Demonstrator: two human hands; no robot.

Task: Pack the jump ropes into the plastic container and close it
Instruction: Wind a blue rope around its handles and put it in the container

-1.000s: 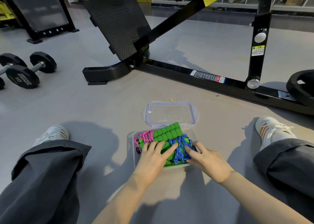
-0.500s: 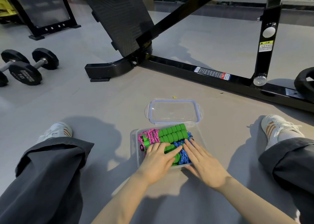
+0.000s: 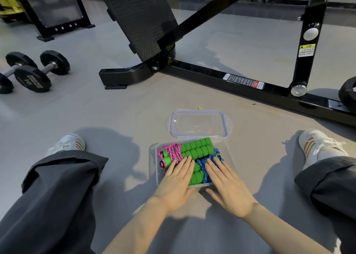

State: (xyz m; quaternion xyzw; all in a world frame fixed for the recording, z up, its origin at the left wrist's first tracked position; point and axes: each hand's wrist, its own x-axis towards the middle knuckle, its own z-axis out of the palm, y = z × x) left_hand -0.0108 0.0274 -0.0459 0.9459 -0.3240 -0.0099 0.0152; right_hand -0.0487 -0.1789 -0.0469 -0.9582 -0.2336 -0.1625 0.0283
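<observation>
A person is sitting on a gym floor (image 3: 115, 119) with legs spread, and a clear plastic container (image 3: 156, 169) is lying between them, near the viewer. The jump ropes (image 3: 196, 149) are lying inside it: green foam handles bunched in the middle, a pink cord (image 3: 173, 153) coiling at the left, a blue cord (image 3: 208, 162) at the right. Both hands are lying flat with fingers straight and together, gripping nothing. The left hand (image 3: 178, 180) is pressing down on the pink cord and handles, and the right hand (image 3: 227, 184) is pressing on the blue cord. The clear lid (image 3: 198, 123) is lying on the floor just beyond the container's far edge, not yet on.

Judging from this, the bundle is likely sitting high against the rim. Because foam and coiled cord are springy, the load may be rising again once the palms lift, keeping the lid from seating. A loop straying over the rim could be getting trapped under the seal and stopping the side clips from latching. The light container could also be sliding on the smooth floor under uneven pressure.

Dumbbells (image 3: 32, 76) are resting far left, and a black machine frame (image 3: 231, 78) is crossing the far side.
</observation>
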